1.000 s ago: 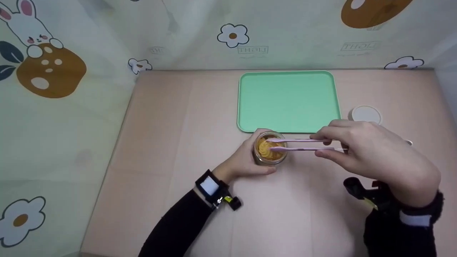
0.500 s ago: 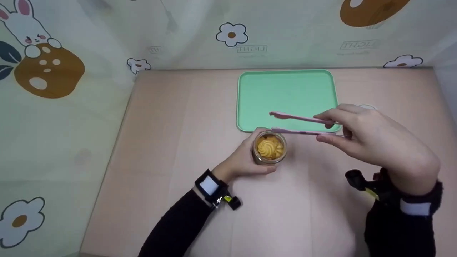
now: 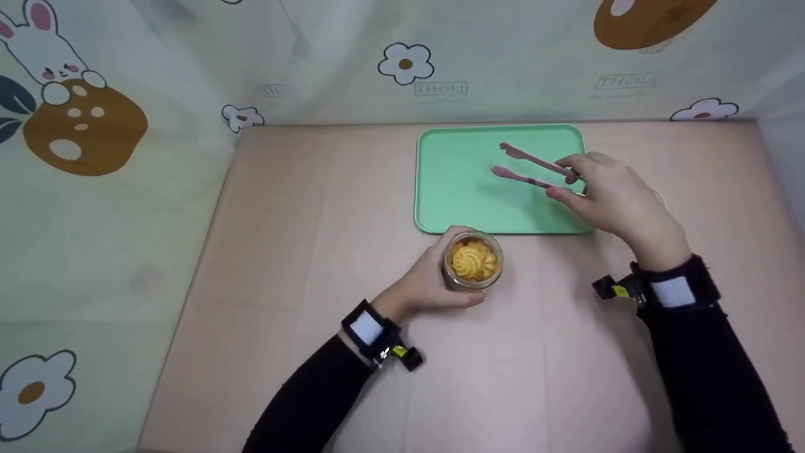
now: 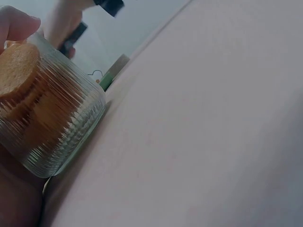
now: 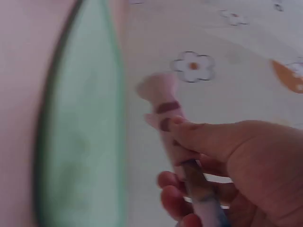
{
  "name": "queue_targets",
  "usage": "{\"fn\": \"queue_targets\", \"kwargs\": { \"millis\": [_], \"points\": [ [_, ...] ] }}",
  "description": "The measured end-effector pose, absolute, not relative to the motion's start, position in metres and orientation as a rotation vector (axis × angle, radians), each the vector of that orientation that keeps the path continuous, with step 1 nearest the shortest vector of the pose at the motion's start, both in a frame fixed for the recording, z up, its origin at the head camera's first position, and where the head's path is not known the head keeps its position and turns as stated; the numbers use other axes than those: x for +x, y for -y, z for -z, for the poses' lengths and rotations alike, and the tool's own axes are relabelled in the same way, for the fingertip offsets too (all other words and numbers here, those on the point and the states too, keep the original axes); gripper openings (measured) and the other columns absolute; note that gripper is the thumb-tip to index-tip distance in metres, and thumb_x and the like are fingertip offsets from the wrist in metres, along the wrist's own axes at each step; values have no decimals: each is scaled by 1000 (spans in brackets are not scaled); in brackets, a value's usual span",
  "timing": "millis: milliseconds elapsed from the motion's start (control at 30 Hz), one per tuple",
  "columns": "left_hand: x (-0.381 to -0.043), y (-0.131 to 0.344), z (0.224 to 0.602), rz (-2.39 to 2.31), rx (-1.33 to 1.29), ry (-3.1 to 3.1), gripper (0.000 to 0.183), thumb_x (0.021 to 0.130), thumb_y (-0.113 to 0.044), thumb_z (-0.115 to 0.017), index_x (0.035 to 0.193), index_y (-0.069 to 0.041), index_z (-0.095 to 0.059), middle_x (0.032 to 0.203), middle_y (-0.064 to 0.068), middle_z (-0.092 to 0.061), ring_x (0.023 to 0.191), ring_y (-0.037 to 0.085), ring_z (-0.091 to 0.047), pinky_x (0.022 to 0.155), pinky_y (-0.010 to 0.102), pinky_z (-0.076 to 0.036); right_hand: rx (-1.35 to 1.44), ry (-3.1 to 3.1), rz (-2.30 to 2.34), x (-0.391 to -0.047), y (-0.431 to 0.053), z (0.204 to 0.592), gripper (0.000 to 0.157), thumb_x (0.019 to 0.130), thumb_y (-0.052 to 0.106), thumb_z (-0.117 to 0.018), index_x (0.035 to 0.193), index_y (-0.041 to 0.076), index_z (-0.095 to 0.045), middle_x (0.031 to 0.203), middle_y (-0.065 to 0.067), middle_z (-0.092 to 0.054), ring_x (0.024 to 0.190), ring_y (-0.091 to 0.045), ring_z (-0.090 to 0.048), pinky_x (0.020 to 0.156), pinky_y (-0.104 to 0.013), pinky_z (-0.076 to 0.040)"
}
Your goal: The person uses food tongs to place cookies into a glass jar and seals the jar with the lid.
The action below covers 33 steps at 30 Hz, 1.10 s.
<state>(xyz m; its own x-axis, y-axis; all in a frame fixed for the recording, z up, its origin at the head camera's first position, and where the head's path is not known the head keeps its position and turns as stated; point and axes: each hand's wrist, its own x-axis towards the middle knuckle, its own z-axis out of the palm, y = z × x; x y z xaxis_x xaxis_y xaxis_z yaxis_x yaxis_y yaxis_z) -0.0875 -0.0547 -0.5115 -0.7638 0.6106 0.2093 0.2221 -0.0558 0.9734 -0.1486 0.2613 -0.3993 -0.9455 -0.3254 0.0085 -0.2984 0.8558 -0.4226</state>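
In the head view my left hand (image 3: 434, 277) holds a ribbed glass jar (image 3: 448, 277) around its side. Swirled yellow cookies (image 3: 468, 261) show through its uncovered mouth. The left wrist view shows the jar wall (image 4: 87, 106) with cookies behind the glass; its base is on or close to the table. My right hand (image 3: 622, 198) grips pink tongs (image 3: 536, 161) between thumb and fingers. Their two arms are spread apart above the green tray (image 3: 449, 182), with nothing between the tips. In the right wrist view the tongs (image 5: 163, 90) are blurred.
The tray lies flat behind the jar, near the table's back edge. A thin edge of the white lid (image 3: 659, 197) shows beside my right hand, which hides most of it. A patterned cloth (image 3: 327, 63) hangs behind and left of the table (image 3: 283, 220).
My right hand has lifted the tongs out of the jar mouth and carried them back over the tray, and their arms have spread wider. My left hand and the jar stay put.
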Motion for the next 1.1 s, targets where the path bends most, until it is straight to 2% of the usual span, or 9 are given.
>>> {"fn": "queue_targets", "kwargs": {
  "millis": [100,267,367,533,700,800,867,967,1100],
  "points": [
    [-88,55,512,-1890,899,-1928,87,78,-16,-94,151,-15,-47,144,3,-62,134,21,-60,121,43,-47,-443,-2984,660,-151,-256,421,50,106,33,-74,137,-5,-64,111,-24,-69,97,-41,-66,80,-60,-54],
    [-90,52,511,-1894,900,-1916,85,79,-17,-94,150,-12,-47,144,5,-62,134,22,-59,121,42,-46,-441,-3030,667,-151,-253,445,46,106,36,-73,127,-5,-67,93,-17,-65,84,-37,-61,67,-54,-48],
    [-90,51,511,-1895,900,-1902,85,79,-16,-94,150,-12,-47,144,5,-62,134,22,-59,122,43,-46,-437,-3050,669,-151,-254,453,46,105,38,-74,123,-5,-69,88,-15,-63,80,-35,-59,64,-52,-46],
    [-88,52,513,-1894,893,-1897,87,78,-17,-95,150,-14,-47,144,3,-62,135,21,-59,122,43,-45,-392,-3029,679,-150,-256,460,57,104,43,-76,128,-8,-68,101,-21,-63,87,-38,-61,70,-57,-53],
    [-88,51,514,-1902,895,-1897,86,79,-18,-95,151,-16,-47,145,2,-62,135,22,-59,122,43,-46,-327,-3039,746,-151,-270,452,69,104,50,-72,137,-11,-64,121,-30,-62,107,-46,-61,89,-65,-53],
    [-87,51,514,-1901,895,-1902,86,79,-18,-95,150,-16,-47,145,3,-62,135,22,-59,122,43,-46,-200,-3034,770,-151,-288,441,68,108,47,-66,142,-11,-59,136,-38,-54,126,-55,-50,103,-71,-45],
    [-87,51,514,-1900,893,-1899,87,79,-18,-95,151,-15,-47,145,4,-62,135,22,-59,122,43,-46,-86,-3018,772,-151,-303,435,67,109,45,-64,145,-10,-57,145,-42,-45,136,-60,-40,107,-75,-40],
    [-88,52,513,-1894,887,-1893,88,78,-17,-95,151,-16,-46,145,3,-62,136,22,-59,122,43,-46,60,-2973,767,-148,-325,431,70,107,46,-63,151,-7,-52,153,-47,-33,141,-64,-28,106,-80,-36],
    [-88,52,512,-1892,878,-1884,87,78,-18,-95,151,-16,-46,146,2,-61,136,21,-59,122,43,-47,140,-2890,693,-144,-342,430,81,101,50,-70,157,-3,-45,153,-50,-27,138,-66,-25,96,-83,-41]
  ]
}}
